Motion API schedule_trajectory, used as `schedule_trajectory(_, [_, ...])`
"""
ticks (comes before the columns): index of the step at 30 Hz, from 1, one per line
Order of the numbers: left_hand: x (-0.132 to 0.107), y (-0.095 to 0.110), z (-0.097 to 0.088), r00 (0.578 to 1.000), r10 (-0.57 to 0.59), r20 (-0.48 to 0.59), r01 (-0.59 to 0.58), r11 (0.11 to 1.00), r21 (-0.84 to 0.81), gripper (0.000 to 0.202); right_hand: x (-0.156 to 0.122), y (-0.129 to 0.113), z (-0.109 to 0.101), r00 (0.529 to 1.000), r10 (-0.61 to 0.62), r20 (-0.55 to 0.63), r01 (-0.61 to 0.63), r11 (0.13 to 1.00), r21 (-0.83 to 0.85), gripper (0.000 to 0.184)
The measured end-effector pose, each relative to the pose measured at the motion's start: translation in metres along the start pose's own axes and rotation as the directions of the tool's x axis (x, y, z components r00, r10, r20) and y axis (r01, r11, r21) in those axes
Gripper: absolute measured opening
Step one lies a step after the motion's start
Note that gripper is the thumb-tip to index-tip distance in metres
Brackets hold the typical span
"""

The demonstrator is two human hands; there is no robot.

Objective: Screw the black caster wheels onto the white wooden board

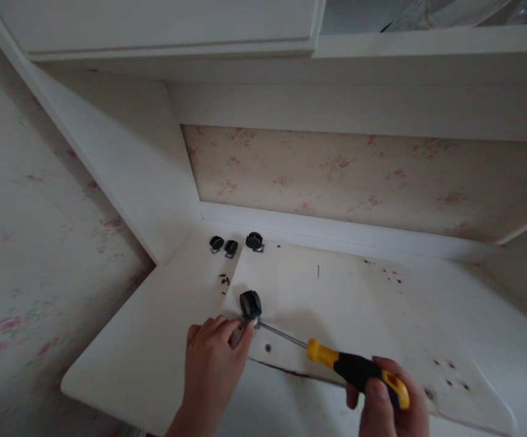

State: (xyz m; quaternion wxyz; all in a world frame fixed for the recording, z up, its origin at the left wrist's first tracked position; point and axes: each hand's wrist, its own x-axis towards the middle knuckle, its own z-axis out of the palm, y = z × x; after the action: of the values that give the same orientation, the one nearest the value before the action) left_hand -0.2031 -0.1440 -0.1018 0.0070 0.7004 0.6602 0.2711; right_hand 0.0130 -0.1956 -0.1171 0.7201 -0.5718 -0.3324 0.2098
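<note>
A black caster wheel (250,304) sits at the near left corner of a white board (336,297). The thumb and fingers of my left hand (215,352) are pinched at its metal mounting plate. My right hand (395,403) is wrapped around the handle of a yellow and black screwdriver (324,353). The metal shaft points left, with its tip at the caster's plate; the exact contact there is too small to tell. Just below the shaft, a small round fastener (268,348) is set in the board.
Another caster (254,241) stands at the board's far left corner, with two more casters (224,244) beside it on the white desktop (136,346). Several dark screws (224,281) lie near the board's left edge. A white cabinet (176,30) overhangs the desk, and a side panel (131,164) rises at left.
</note>
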Motion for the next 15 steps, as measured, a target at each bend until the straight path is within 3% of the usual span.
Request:
schedule_trajectory(7, [-0.004, -0.004, 0.001, 0.998, 0.01, 0.068, -0.007, 0.999, -0.039, 0.015, -0.005, 0.002, 0.011, 0.994, 0.104, 0.034, -0.102, 0.993, -0.06, 0.036])
schedule_trajectory(15, [-0.001, -0.008, 0.007, 0.996, 0.063, 0.068, -0.064, 0.998, 0.014, 0.019, 0.004, 0.017, -0.003, 0.986, 0.072, 0.148, -0.056, 0.992, -0.11, 0.035])
